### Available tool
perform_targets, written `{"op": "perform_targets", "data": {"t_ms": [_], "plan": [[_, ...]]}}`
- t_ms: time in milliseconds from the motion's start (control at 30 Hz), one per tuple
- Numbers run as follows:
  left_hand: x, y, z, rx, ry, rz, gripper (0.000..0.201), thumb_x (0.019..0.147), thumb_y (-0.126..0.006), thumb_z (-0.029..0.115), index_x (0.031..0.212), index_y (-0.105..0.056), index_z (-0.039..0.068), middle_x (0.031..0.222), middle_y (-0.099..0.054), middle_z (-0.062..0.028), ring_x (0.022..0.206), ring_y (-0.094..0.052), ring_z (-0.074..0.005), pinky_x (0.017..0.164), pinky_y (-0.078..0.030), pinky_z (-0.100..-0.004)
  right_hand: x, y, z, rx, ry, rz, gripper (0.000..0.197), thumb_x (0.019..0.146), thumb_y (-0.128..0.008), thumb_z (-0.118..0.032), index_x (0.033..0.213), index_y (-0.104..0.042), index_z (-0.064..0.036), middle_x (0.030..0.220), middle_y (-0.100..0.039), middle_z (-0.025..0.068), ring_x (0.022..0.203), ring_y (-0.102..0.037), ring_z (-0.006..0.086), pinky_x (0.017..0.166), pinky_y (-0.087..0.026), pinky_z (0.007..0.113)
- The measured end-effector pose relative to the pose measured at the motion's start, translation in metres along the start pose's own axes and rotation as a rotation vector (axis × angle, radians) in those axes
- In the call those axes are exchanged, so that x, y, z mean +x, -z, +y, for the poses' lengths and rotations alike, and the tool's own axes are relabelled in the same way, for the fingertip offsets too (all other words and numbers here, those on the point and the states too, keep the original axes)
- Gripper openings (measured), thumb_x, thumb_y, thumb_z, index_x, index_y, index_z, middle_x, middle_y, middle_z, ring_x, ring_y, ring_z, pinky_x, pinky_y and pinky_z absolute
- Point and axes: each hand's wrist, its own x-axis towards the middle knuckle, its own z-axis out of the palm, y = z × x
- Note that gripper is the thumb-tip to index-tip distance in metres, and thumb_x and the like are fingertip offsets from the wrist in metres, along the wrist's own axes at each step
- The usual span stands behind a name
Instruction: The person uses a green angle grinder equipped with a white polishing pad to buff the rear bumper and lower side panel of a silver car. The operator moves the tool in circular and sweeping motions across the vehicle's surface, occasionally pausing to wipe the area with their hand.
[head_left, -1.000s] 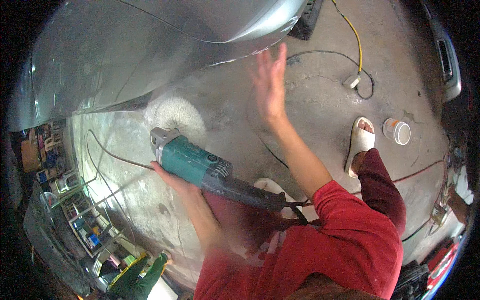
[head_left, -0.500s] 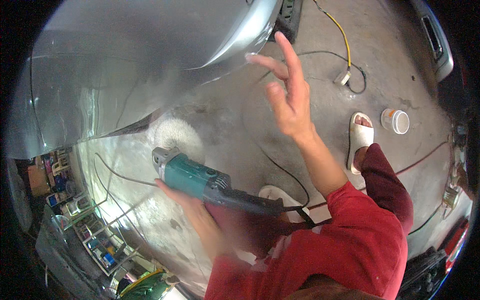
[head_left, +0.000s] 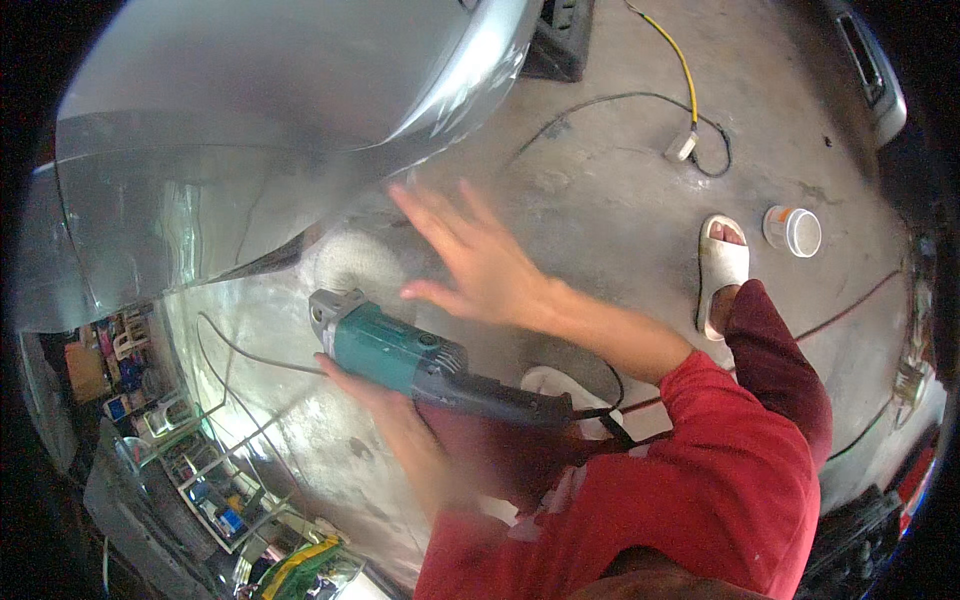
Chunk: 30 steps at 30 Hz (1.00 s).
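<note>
The left hand [head_left: 378, 398] grips the green polisher [head_left: 385, 347] along its near left side; I note part of that grip is hidden. The tool slants across, far-left of the red shirt [head_left: 690, 490], its white fluffy pad [head_left: 352, 266] beside the silver car body [head_left: 250, 110]; whether these touch, I cannot tell. The right hand [head_left: 482, 268], slightly blurred, is empty, fingers spread, right of the pad. On the right, a white tub [head_left: 795, 232] sits on the floor [head_left: 620, 240].

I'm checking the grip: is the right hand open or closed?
Open: the right hand has spread fingers and holds nothing. The left hand supports the polisher.
</note>
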Motion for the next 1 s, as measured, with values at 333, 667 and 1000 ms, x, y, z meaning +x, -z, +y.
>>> {"op": "perform_targets", "data": {"t_ms": [333,667,1000], "plan": [[0.0,0.017,0.002,-0.08,0.015,-0.068,0.073,0.092,-0.035,0.063,0.135,-0.042,0.004,0.124,-0.055,-0.0178,0.107,-0.057,-0.0349,0.092,-0.047,-0.0485,0.021,0.052,0.029,-0.084,-0.161,0.162,0.069,0.09,-0.057,-0.042,0.142,-0.036,-0.0016,0.143,-0.036,0.0238,0.131,-0.038,0.0369,0.107,-0.032,0.045],[-0.006,0.007,0.004,-0.081,-0.022,0.022,0.074,0.091,-0.036,0.064,0.136,-0.042,0.005,0.128,-0.053,-0.016,0.112,-0.054,-0.0316,0.095,-0.045,-0.0454,-0.001,-0.028,0.055,1.3,-0.618,0.343,0.085,0.094,-0.047,-0.052,0.151,-0.003,-0.0073,0.157,-0.007,0.0141,0.143,-0.018,0.0312,0.114,-0.018,0.052],[-0.009,0.02,0.004,-0.134,0.008,0.011,0.074,0.091,-0.037,0.064,0.134,-0.044,0.004,0.124,-0.055,-0.0173,0.108,-0.057,-0.0345,0.092,-0.048,-0.0469,0.002,-0.085,0.044,1.678,-0.592,0.353,0.076,0.096,-0.046,-0.048,0.151,-0.01,-0.0094,0.158,-0.01,0.0031,0.143,-0.02,0.0234,0.112,-0.02,0.045]]}}
